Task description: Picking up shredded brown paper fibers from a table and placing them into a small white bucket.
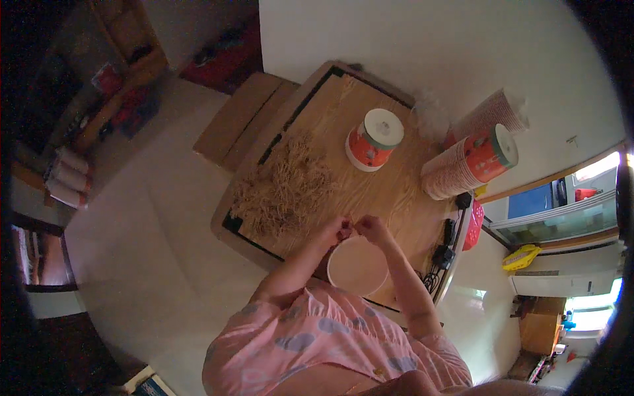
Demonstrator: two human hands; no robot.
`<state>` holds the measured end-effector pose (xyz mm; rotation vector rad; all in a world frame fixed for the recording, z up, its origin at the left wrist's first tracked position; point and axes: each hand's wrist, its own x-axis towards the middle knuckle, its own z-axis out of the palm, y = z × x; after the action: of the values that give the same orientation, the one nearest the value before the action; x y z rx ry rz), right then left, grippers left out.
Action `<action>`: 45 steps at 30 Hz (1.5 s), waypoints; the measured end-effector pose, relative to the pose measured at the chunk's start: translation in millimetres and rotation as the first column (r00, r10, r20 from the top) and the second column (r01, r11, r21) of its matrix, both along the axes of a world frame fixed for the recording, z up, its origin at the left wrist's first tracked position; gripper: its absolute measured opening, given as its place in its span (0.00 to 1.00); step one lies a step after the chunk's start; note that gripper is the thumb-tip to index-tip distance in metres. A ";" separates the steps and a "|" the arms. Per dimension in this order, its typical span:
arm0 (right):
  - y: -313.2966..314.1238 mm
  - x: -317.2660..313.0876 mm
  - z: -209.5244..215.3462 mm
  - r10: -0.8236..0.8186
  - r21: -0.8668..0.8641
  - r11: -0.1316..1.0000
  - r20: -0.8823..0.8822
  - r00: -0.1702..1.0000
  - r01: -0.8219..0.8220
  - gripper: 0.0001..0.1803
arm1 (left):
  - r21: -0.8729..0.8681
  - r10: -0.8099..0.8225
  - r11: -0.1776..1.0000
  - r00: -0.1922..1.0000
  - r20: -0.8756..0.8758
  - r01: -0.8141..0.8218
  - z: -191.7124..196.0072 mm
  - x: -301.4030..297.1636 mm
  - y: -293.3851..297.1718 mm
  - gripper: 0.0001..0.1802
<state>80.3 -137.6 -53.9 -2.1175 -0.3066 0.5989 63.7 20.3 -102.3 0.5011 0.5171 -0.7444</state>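
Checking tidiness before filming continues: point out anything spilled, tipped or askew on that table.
The stack of paper cups lies tipped on its side at the wooden table's right edge. The straw-like strands sit in one loose pile. Both hands meet above the white bowl.

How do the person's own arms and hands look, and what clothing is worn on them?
Both forearms are bare. The left hand and right hand wear no gloves; rings or a watch are too small to tell. Short pink sleeves with greyish-blue patches cover only the upper arms.
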 end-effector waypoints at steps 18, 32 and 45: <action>-8.4 -6.6 17.5 -0.337 0.219 0.897 -0.221 0.915 0.383 0.04 | 0.713 -0.417 0.701 0.821 0.390 0.018 29.8 -4.4 -18.1 0.12; -8.4 7.5 8.4 -0.496 0.442 0.669 -0.333 0.802 0.597 0.08 | 0.737 -0.324 0.642 0.797 0.509 -0.210 34.2 -2.9 -14.0 0.12; -20.5 30.6 18.3 -0.152 -0.175 0.973 0.008 0.988 0.151 0.24 | 0.805 -0.448 0.466 0.687 0.573 -0.367 27.0 6.0 -22.8 0.11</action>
<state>110.9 -158.1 -35.6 -2.2830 -0.0900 0.5582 69.7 -2.5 -75.2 1.7841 0.0505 -0.1633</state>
